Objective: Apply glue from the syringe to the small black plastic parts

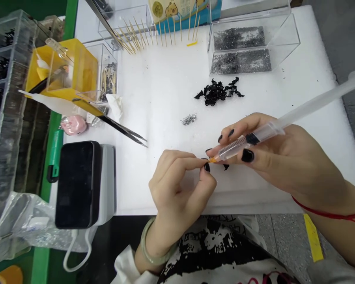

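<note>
At 3 o'clock from the view's middle, the right hand [296,157] is clamped on a syringe [232,150]: clear graduated barrel, black stopper, milky plunger aimed toward 2 o'clock, orange tip. The left hand's [177,181] thumb and forefinger meet there, anything between them hidden.

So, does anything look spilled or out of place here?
Nothing looks clearly damaged. One black piece shows by the right hand, which grips a syringe, away from the main black pile. A small glittery heap sits loose on the white foam board, perhaps spilled, perhaps deliberate. Some wooden picks lean askew.
</note>
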Available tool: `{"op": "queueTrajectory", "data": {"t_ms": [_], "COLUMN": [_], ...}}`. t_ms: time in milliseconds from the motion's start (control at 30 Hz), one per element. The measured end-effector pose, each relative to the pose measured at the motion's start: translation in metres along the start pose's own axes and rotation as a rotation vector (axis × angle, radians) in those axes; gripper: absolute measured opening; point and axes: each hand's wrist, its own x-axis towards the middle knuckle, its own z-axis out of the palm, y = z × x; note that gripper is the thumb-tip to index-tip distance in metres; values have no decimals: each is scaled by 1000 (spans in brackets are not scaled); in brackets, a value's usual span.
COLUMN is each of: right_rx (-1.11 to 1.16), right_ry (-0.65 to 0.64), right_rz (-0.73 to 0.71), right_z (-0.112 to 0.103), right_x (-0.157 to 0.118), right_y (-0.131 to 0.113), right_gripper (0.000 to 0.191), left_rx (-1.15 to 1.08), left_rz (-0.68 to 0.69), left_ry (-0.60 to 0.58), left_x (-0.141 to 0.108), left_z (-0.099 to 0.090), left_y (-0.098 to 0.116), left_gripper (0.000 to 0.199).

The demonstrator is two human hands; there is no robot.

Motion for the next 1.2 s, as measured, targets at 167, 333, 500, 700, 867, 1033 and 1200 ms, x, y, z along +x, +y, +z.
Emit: {"op": "queueTrajectory", "data": {"t_ms": [167,333,500,700,867,1033,1200], "right_rx": [7,118,125,135,111,72,47], "right_ry": [49,102,106,95,114,138,162], "right_rz": [22,14,-16,-39,-31,-21,-1], "right_z": [1,6,5,4,9,9,9], "right_x": [3,4,5,2,1,3,2], "right_y": [1,-3,-4,-1,-3,-3,-4], "right_gripper": [10,11,11,15,15,16,17], "left_rx": [-7,-34,-38,116,240,256,291], "left_rz": [-36,-72,28,132,245,288,278], "left_ry": [10,53,-16,2,75,95,100], "left_x": [-1,-3,0,3,3,4,3], "left_z": [0,-1,0,5,8,9,10], "left_y": [0,-2,-3,-3,-4,-3,-3], "left_gripper": [24,27,22,19,24,25,26]}}
